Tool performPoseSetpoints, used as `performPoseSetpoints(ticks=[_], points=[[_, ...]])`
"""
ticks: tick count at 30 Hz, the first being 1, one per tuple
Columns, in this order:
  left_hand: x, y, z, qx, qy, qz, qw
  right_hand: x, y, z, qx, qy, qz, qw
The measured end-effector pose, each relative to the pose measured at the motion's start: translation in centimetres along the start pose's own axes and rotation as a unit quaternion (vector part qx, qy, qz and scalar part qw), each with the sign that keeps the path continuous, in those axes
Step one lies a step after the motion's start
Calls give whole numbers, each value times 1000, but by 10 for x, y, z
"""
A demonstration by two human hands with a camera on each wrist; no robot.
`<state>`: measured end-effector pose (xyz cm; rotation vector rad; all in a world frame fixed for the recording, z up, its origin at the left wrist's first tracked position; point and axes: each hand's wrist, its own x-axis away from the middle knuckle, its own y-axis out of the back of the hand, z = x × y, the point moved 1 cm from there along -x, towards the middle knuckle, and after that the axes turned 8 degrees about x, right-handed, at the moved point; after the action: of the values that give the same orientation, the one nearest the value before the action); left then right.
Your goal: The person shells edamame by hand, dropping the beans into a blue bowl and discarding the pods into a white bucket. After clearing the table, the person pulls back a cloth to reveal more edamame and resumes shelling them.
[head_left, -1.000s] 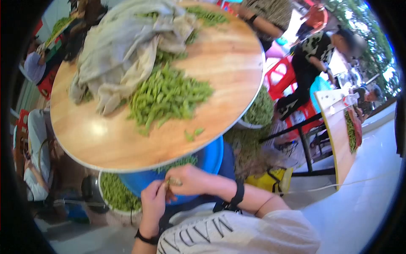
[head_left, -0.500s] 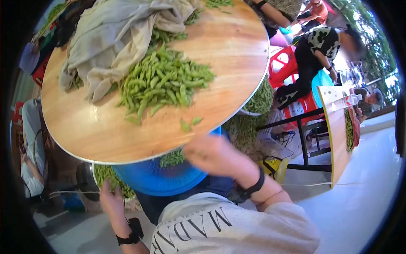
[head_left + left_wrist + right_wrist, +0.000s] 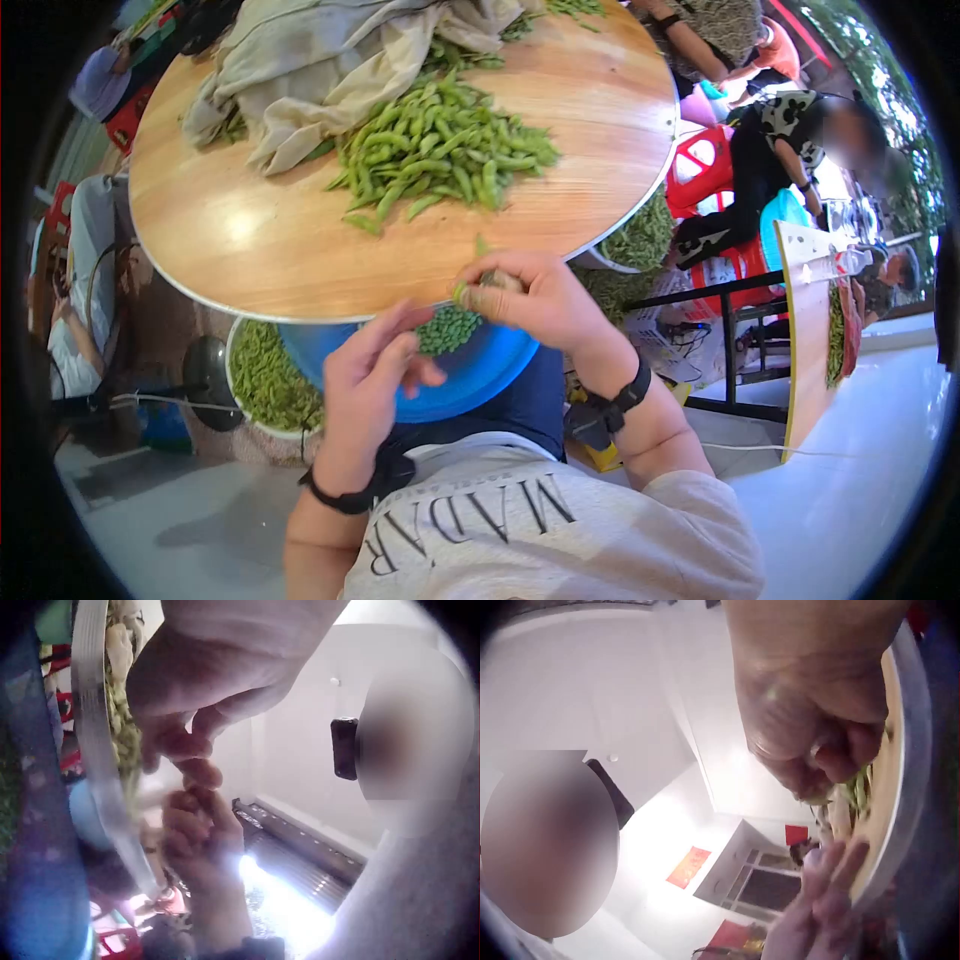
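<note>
My right hand is at the table's near edge, its thumb and index finger pinching a green soybean pod. To its left, my left hand hovers over a blue basin, fingers loosely bent with nothing visible between them. Shelled green beans lie in the basin beneath both hands. On the round wooden table, a heap of soybean pods spreads out from under a pale cloth. A single pod lies just beyond my right fingers.
Left of the basin stands a white tub filled with pods or husks. Another full container sits right of the table. A person bends near red stools, and a small wooden table stands at right.
Both hands were together over the basin; then the left swung out to the white tub while the right reached the table edge. Now they are close again, a pod in the right.
</note>
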<state>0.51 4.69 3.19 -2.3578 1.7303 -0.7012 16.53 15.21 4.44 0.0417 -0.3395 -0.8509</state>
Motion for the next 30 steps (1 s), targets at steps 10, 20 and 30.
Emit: performPoseSetpoints(ticks=[10, 20, 30], points=[[3, 34, 11, 62, 0, 22, 998, 5, -42, 2, 192, 177, -59, 963], [18, 46, 21, -24, -55, 10, 998, 1, -64, -22, -79, -41, 165, 982], [22, 53, 24, -194, -155, -10, 969, -3, -78, -18, -95, -86, 202, 971]])
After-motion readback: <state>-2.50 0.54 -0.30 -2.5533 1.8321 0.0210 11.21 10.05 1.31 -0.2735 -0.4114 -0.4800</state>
